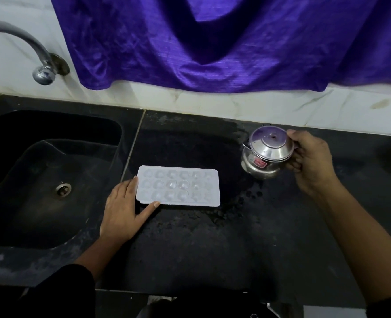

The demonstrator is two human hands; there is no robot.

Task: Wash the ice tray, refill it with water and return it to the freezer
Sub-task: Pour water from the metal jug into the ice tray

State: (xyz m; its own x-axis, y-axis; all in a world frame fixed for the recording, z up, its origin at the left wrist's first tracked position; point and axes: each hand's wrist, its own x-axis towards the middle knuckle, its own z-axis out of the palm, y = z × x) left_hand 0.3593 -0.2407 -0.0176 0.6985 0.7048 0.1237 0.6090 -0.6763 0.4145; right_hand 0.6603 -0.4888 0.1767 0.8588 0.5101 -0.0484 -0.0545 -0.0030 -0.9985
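Note:
A white ice tray with several round cells lies flat on the black counter, just right of the sink. My left hand lies flat on the counter against the tray's left end, fingers straight, thumb touching the tray's near edge. My right hand grips a small steel kettle with a lid and a red label, to the right of and behind the tray. Whether the kettle stands on the counter or is held just above it cannot be told.
A black sink with a steel drain fills the left side. A curved steel tap juts from the white tiled wall above it. A purple cloth hangs over the wall. The counter is wet around the tray.

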